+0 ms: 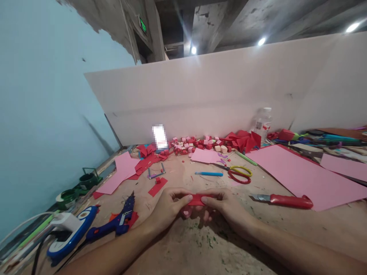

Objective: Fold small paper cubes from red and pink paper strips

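My left hand [169, 208] and my right hand [226, 208] meet over the middle of the table, both pinching a small folded strip of red paper [199, 199] between thumbs and fingers. The strip lies flat between the two hands, just above the tabletop. A bit of pink shows under my left fingers; I cannot make out what it is. A blue glue gun [117, 221] lies to the left of my left hand. To the right of my right hand lies a red-handled utility knife [283, 200].
Scissors [239, 173] and a blue pen [208, 174] lie behind my hands. Pink paper sheets [304, 175] cover the right side, red scraps and small cubes [197, 144] line the white partition, beside a plastic bottle [262, 122]. A power strip [67, 231] and tape rolls [69, 195] sit left.
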A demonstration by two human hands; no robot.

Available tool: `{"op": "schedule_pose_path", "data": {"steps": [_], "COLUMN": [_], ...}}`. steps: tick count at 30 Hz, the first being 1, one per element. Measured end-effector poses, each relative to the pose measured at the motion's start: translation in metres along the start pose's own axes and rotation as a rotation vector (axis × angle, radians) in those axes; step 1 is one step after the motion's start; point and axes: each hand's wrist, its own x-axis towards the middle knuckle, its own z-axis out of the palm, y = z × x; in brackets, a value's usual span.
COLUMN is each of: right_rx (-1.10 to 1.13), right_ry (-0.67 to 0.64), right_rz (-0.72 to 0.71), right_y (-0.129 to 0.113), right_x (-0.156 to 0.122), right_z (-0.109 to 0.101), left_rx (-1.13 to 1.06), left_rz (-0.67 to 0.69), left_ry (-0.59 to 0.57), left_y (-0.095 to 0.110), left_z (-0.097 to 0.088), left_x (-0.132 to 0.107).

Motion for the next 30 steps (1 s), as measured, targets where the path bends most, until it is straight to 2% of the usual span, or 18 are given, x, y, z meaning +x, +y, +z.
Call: {"op": "schedule_pose_path", "data": {"steps": [8,19,27,30], "right_rx": [0.038,0.039,0.01,-0.006], "right_ry": [-0.023,0.035,-0.055,-0.048], "right_rz": [0.022,0.033,0.036,0.065], "right_y": [-0.0008,0.0009,-0.0007,-0.0006], "right_x": [-0.0007,-0.0035,0.0008,0.0026], "right_z": [-0.0008,-0.0031,-0.0047,-0.0059], "left_rx": [0.076,0.137,0.12,0.119], "left_rz": [-0.013,0.01,0.02,0.02], "left_ry": [0.025,0.007,0.016,0.023], "left_y": [0.0047,0.0053,0.009,0.0089], "left_z": [0.0022,0.0016,0.0031,0.0031], "left_x": [-0.0019,-0.0029,-0.0034,-0.003]}}
